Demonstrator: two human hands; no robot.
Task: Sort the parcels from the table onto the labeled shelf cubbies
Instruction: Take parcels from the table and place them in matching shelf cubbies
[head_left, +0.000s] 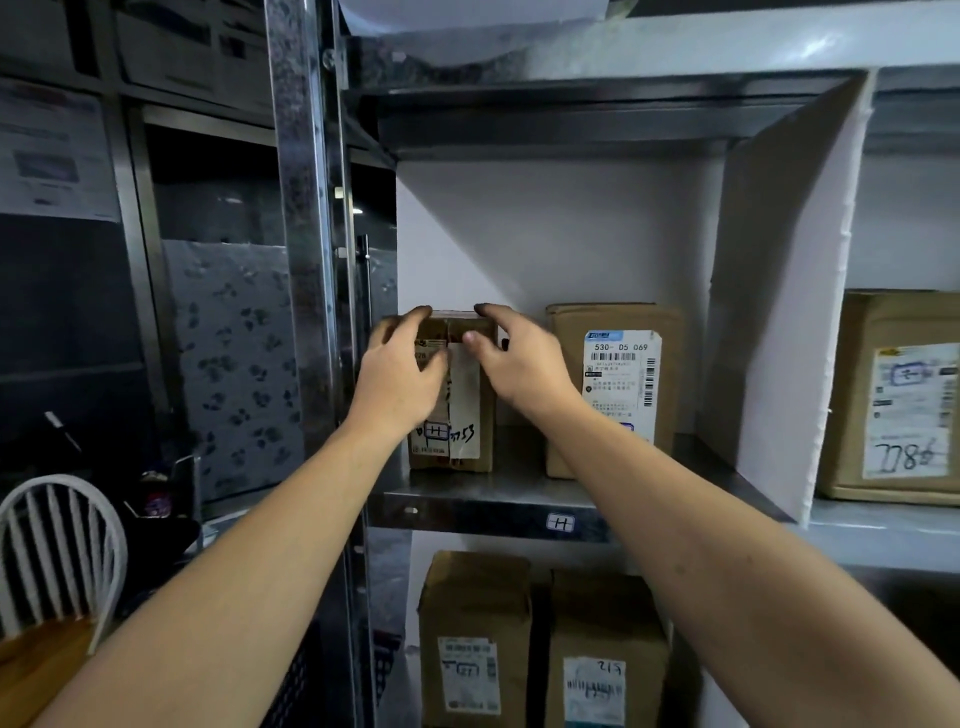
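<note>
A small brown parcel (460, 415) marked "H" stands upright at the left end of the metal shelf (483, 512), in the cubby tagged with an "H" label (560, 523). My left hand (400, 374) grips its upper left corner, fingers curled over the top edge. My right hand (514, 358) holds the upper right corner, fingers over the top and thumb on the front face. A larger brown parcel (618, 384) with a white "530-D5 069" label stands to the right in the same cubby.
A white divider panel (779, 312) closes the cubby on the right; beyond it sits another box (898, 400). Two parcels (475, 639) stand in the cubby below. The steel upright (306, 260) runs left of the cubby. A white chair (57, 551) is at lower left.
</note>
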